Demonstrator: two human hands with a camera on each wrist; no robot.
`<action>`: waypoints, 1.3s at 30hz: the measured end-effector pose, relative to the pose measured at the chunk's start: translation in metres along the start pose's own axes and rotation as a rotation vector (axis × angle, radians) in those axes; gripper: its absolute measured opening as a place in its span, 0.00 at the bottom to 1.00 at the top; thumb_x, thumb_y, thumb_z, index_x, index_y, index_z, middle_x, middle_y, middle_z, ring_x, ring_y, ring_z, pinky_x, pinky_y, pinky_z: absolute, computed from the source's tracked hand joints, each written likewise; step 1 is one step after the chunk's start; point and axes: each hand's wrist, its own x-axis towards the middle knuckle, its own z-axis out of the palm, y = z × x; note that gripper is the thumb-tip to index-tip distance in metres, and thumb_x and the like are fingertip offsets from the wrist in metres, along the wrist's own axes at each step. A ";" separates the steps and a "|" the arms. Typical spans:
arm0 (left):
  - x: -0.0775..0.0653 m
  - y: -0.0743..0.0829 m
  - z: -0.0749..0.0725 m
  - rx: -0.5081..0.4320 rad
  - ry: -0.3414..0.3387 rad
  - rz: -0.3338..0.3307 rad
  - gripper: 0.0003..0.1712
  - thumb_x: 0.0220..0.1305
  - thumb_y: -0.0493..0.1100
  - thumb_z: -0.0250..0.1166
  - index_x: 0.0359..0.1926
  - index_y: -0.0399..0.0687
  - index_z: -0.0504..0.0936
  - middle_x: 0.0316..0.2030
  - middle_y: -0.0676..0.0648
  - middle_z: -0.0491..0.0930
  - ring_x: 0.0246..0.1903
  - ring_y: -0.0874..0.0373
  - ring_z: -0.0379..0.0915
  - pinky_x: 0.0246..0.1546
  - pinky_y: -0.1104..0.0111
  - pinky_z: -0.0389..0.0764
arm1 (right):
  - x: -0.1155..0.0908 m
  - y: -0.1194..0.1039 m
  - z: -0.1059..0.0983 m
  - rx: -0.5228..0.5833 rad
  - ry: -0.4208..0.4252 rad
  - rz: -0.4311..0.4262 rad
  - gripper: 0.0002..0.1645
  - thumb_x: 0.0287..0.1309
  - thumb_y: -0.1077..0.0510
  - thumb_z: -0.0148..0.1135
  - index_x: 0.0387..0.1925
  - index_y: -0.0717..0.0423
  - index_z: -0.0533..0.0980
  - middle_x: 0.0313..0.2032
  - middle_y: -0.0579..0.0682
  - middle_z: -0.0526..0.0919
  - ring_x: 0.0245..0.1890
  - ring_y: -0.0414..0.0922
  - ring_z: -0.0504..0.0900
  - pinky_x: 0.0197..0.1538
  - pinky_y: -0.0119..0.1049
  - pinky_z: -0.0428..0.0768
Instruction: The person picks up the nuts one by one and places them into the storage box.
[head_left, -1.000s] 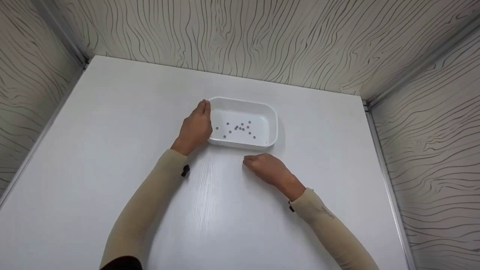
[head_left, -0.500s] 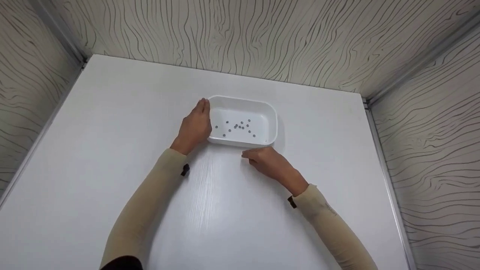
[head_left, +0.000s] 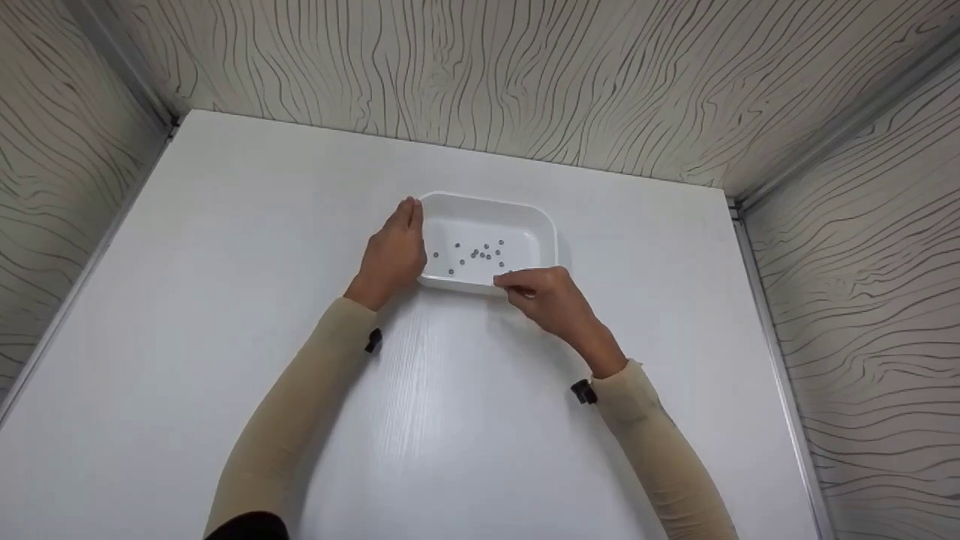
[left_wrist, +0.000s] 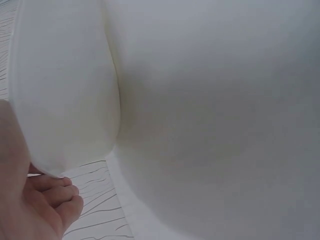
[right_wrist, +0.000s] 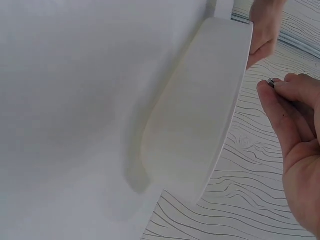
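A white rectangular plastic tray (head_left: 465,284) with rounded corners stands on the white table, several small grey metal nuts (head_left: 482,255) scattered over its floor. At its left end my left hand (head_left: 393,251) grips the wall and rim; in the left wrist view the fingers of that hand (left_wrist: 42,207) are curled by the tray's corner. My right hand (head_left: 551,300) is over the near rim, toward the right. Its thumb and fingertips pinch one small metal nut (right_wrist: 270,82), plain in the right wrist view but hidden in the head view.
The white table (head_left: 420,420) runs around the tray on all sides. Wood-grain patterned panels (head_left: 465,75) rise at the back, left and right, with metal rails (head_left: 780,360) along the sides.
My right hand has moved up and forward from the table in front of the tray to above its near rim. The left hand and the tray stay in place.
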 end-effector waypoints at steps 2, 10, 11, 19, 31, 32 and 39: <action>0.001 0.001 0.000 0.020 -0.012 -0.005 0.33 0.83 0.39 0.41 0.81 0.30 0.51 0.80 0.31 0.55 0.80 0.38 0.56 0.77 0.51 0.72 | 0.003 0.001 -0.002 0.025 0.020 0.017 0.15 0.62 0.73 0.67 0.46 0.58 0.90 0.44 0.54 0.93 0.45 0.47 0.93 0.47 0.39 0.92; 0.002 0.003 -0.002 0.052 -0.012 0.005 0.33 0.82 0.40 0.42 0.81 0.29 0.52 0.80 0.30 0.56 0.81 0.38 0.55 0.77 0.50 0.72 | 0.017 -0.003 -0.006 0.068 0.080 0.026 0.15 0.63 0.72 0.66 0.45 0.57 0.91 0.42 0.53 0.94 0.40 0.43 0.92 0.42 0.34 0.91; 0.001 0.003 -0.001 0.048 -0.013 0.004 0.33 0.82 0.40 0.42 0.81 0.29 0.52 0.80 0.31 0.56 0.81 0.38 0.55 0.77 0.50 0.71 | 0.019 -0.004 -0.006 0.079 0.087 0.027 0.15 0.63 0.72 0.66 0.45 0.57 0.91 0.41 0.53 0.94 0.39 0.44 0.92 0.42 0.33 0.90; -0.001 0.003 0.000 0.038 -0.005 0.002 0.33 0.82 0.40 0.41 0.81 0.29 0.52 0.80 0.31 0.56 0.81 0.38 0.55 0.76 0.48 0.72 | 0.037 -0.007 -0.011 0.213 0.122 0.064 0.14 0.65 0.71 0.65 0.45 0.56 0.91 0.42 0.53 0.94 0.38 0.42 0.92 0.41 0.23 0.87; 0.001 0.004 0.000 0.053 -0.022 -0.006 0.33 0.82 0.40 0.42 0.81 0.30 0.52 0.81 0.31 0.56 0.81 0.39 0.55 0.74 0.49 0.75 | 0.056 0.004 -0.010 0.302 0.145 0.204 0.10 0.65 0.67 0.68 0.44 0.55 0.90 0.43 0.51 0.93 0.42 0.44 0.92 0.46 0.27 0.90; 0.001 0.004 0.000 0.053 -0.019 -0.003 0.33 0.82 0.40 0.42 0.81 0.30 0.52 0.80 0.31 0.56 0.81 0.39 0.56 0.73 0.49 0.76 | 0.057 0.005 -0.010 0.311 0.147 0.214 0.10 0.65 0.67 0.68 0.44 0.56 0.90 0.43 0.52 0.93 0.43 0.45 0.92 0.47 0.28 0.90; 0.000 0.002 0.001 0.036 -0.008 -0.010 0.33 0.82 0.40 0.42 0.81 0.30 0.52 0.80 0.31 0.57 0.80 0.38 0.57 0.74 0.49 0.75 | 0.069 0.015 -0.002 0.428 0.171 0.279 0.08 0.65 0.66 0.69 0.44 0.59 0.89 0.44 0.56 0.92 0.45 0.45 0.93 0.52 0.31 0.91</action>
